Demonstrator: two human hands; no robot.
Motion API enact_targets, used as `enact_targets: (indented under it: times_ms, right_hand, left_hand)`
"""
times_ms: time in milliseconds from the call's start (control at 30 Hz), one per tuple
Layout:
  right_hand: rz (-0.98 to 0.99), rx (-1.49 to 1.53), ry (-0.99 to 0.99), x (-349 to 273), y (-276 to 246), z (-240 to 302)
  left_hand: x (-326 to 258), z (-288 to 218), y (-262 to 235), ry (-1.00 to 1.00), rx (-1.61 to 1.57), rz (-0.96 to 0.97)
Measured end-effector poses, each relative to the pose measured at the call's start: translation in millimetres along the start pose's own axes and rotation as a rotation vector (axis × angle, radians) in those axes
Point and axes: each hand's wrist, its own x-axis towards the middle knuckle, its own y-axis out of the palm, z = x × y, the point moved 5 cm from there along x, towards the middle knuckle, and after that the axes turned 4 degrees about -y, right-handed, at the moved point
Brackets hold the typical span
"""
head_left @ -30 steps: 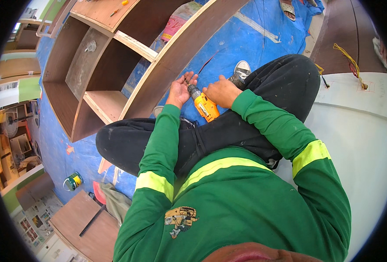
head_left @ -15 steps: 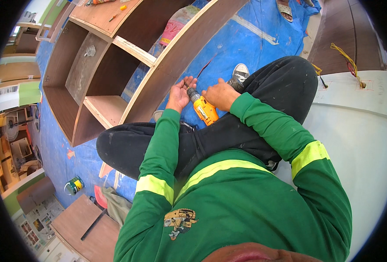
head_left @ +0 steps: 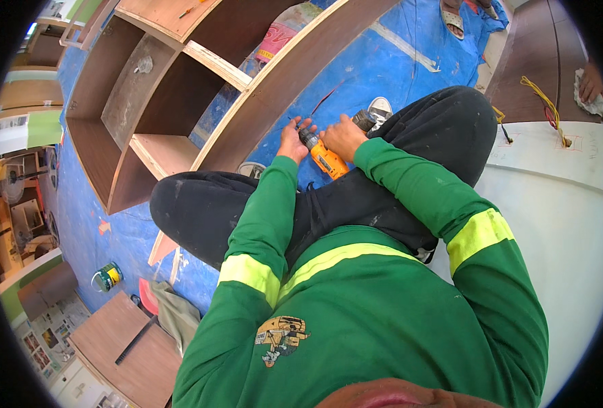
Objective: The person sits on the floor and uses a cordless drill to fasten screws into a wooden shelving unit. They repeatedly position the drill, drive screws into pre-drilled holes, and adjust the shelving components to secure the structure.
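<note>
**Between your two hands, the drill points up and left at the cabinet edge**

Just in front of your crossed legs, the orange and black cordless drill [head_left: 323,155] lies low over the blue floor sheet [head_left: 383,64]. Its long axis runs on a slant: the orange body sits lower right, toward your lap, and the dark nose sits upper left, toward the long wooden edge of the cabinet frame [head_left: 274,88].

Your right hand [head_left: 344,136] is the nearer one. Its grip is closed around the drill's body from above and to the right, so the tool lies directly under and just left of that palm. Your left hand [head_left: 294,138] sits at the nose end, fingers curled about the dark tip. Whether they pinch a bit or only steady the chuck, you cannot tell from here. So the drill bridges the two hands, with its working end nearer the left and its weight in the right.

Beyond the nose, the cabinet's slanted front rail lies close. A thin red wire [head_left: 328,98] lies on the sheet just past your hands. A shoe [head_left: 380,109] shows beside your right knee. Farther off, a small green tin [head_left: 107,277] stands on the floor at lower left, and another person's hand [head_left: 590,83] rests on a cloth at the far right.
</note>
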Motion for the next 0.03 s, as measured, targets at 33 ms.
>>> enact_targets:
  times_ms: [33]
  right_hand:
    - [0.003,-0.065,-0.016,4.6,4.8,0.7]
  left_hand:
    - [8.9,0.9,-5.1,0.007,-0.004,-0.015]
